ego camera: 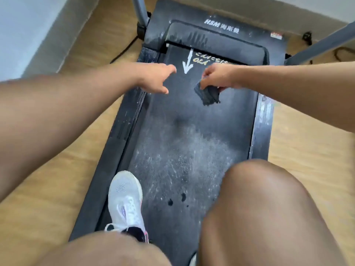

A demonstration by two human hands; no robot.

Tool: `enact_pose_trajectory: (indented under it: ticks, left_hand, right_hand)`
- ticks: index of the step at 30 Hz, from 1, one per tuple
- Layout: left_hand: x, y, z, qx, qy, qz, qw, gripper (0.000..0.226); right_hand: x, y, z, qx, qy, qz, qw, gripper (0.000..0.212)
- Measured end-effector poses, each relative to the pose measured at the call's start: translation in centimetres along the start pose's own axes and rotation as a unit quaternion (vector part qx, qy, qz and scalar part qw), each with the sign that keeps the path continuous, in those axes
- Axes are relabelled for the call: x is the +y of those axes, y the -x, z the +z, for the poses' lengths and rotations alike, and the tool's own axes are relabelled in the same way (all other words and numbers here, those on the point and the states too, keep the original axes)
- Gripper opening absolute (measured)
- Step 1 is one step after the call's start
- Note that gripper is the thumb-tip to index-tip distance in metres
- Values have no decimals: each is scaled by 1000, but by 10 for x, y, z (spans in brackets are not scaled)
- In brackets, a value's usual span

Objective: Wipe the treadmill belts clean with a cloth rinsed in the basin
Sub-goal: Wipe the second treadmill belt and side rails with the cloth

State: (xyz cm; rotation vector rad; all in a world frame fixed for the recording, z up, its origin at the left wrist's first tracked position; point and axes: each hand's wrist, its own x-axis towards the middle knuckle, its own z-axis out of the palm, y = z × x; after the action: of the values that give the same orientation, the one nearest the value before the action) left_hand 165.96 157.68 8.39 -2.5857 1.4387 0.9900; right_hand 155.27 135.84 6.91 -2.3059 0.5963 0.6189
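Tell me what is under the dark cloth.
The cloth, pinched by the right hand, hangs over the black treadmill belt. Whether it touches, and any dust beneath, is hidden.

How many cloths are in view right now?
1. A dark cloth pinched in the right hand over the upper right of the belt. The left hand holds none. The knees hide part of it, so another could lie there.

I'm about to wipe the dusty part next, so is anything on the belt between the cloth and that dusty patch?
Nothing visible: the belt is bare from the cloth in the right hand down to the dusty patch. A white shoe stands at the patch's left edge, and a knee hides its near right part.
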Motion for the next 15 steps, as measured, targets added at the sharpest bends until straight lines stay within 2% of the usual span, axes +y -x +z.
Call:
enact_pose_trajectory:
  ticks: [4, 8, 10, 12, 15]
  left_hand:
    - [14, 29, -49, -16, -80, -15, 997, 95]
    - [4, 27, -61, 15, -109, -33, 993, 86]
    - [-17, 14, -36, 4, -130, -56, 990, 80]
    - [-46, -3, 12, 5, -107, -70, 992, 70]
    - [-87, -20, 112, 61, -35, -102, 992, 73]
  right_hand:
    - [-49, 21, -12, -7, 46, -13, 999, 20]
    - [-70, 14, 7, 18, 26, -6, 999, 37]
    - [-77, -3, 31, 22, 12, 11, 1000, 41]
    - [-78, -26, 60, 19, -18, 37, 999, 38]
    - [-77, -59, 98, 47, -64, 64, 995, 13]
